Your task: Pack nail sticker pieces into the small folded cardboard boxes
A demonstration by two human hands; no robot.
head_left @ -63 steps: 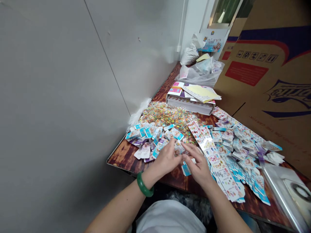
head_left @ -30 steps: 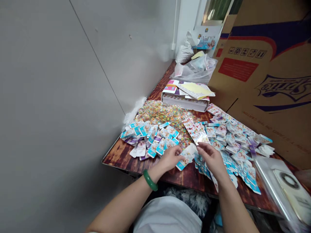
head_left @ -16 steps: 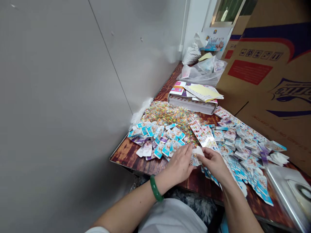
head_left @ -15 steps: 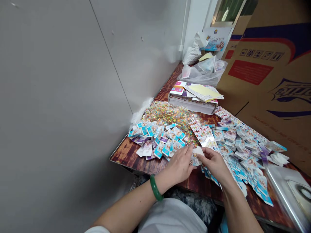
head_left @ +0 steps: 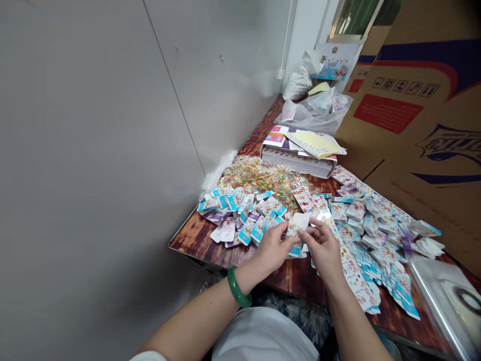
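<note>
Grey wall panels [head_left: 93, 125] flank the dark wood-grained table [head_left: 199, 238], and a large cardboard carton [head_left: 398, 150] stands on the opposite side. Near the front edge, the left hand [head_left: 275, 246] and right hand [head_left: 323, 248] are close together, fingers of both pinched on a small printed box [head_left: 296, 225], its white end uppermost. A green bangle [head_left: 237, 288] circles the left wrist. Beyond the hands spreads a heap of clear packets with colourful bits [head_left: 259, 173]. Small blue-and-white boxes [head_left: 246, 228] pile up to the left; to the right lies a long sticker sheet [head_left: 313, 204], beside more boxes [head_left: 355, 210].
</note>
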